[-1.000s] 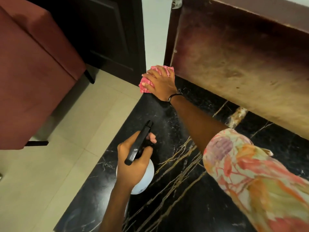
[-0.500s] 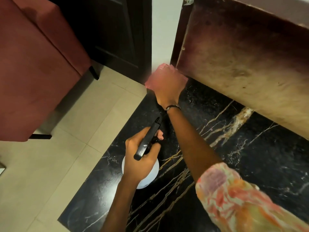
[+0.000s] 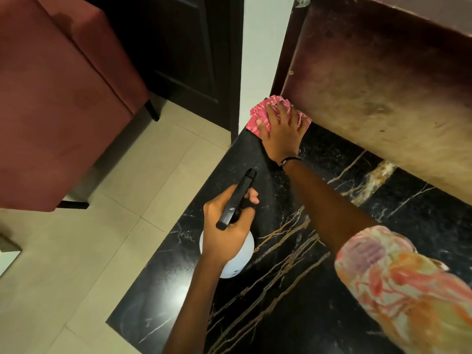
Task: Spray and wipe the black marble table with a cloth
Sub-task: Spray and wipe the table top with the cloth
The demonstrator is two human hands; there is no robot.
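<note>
The black marble table (image 3: 293, 290), veined in gold and white, fills the lower right. My right hand (image 3: 282, 132) lies flat with spread fingers on a folded pink-and-white cloth (image 3: 260, 116), pressing it onto the table's far corner beside the wooden panel. My left hand (image 3: 227, 226) grips the black trigger head of a white spray bottle (image 3: 242, 256), held over the table's left edge with the nozzle pointing toward the cloth. The bottle's body is mostly hidden under my hand.
A large brown wooden panel (image 3: 383, 80) rises along the table's far side. A red upholstered chair (image 3: 58, 103) stands on the beige tiled floor (image 3: 89, 264) to the left. A dark door (image 3: 184, 52) and a white wall strip (image 3: 263, 60) lie behind the corner.
My right hand with the cloth has shifted right and back along the far corner, now closer to the wooden panel. The left hand keeps holding the bottle in about the same place.
</note>
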